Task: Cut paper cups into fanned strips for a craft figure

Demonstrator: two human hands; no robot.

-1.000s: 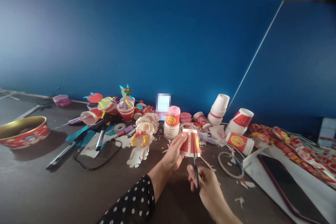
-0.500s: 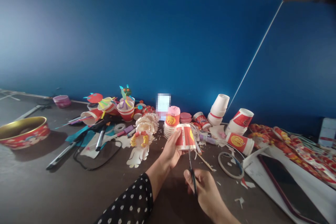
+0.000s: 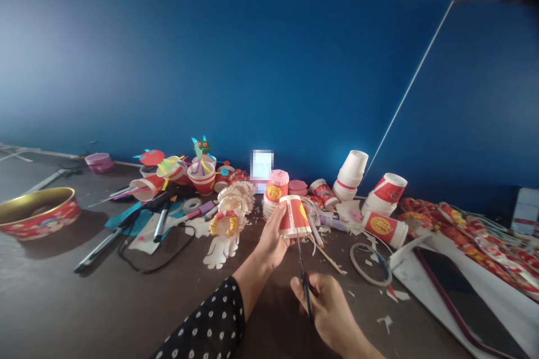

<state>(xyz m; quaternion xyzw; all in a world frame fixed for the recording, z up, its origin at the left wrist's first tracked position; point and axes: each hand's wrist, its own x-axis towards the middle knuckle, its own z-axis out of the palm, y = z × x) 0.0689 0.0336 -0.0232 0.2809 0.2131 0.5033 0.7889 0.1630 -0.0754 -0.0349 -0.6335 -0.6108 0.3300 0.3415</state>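
Note:
My left hand (image 3: 273, 240) holds a red-and-white paper cup (image 3: 293, 216) up above the table, its printed side facing me. My right hand (image 3: 326, 308) grips a pair of black-handled scissors (image 3: 305, 286) lower down, near the table's front. The scissor blades point upward and reach the cup's lower edge. Their tips are hidden behind the cup, and I cannot tell how far they go in. A dark sleeve with white dots (image 3: 210, 320) covers my left forearm.
Paper scraps litter the dark table (image 3: 126, 303). Behind my hands stand paper-cup crafts (image 3: 202, 176), stacked cups (image 3: 351, 176), and a paper cutout (image 3: 225, 235). Markers lie to the left, beside a red-and-gold tin bowl (image 3: 37, 212). A dark phone (image 3: 458, 303) lies right. A blue wall (image 3: 210, 56) closes the back.
The cup has moved up and to the left in my left hand. My right hand and the scissors have shifted left with it, and the blades now sit at the cup's lower edge.

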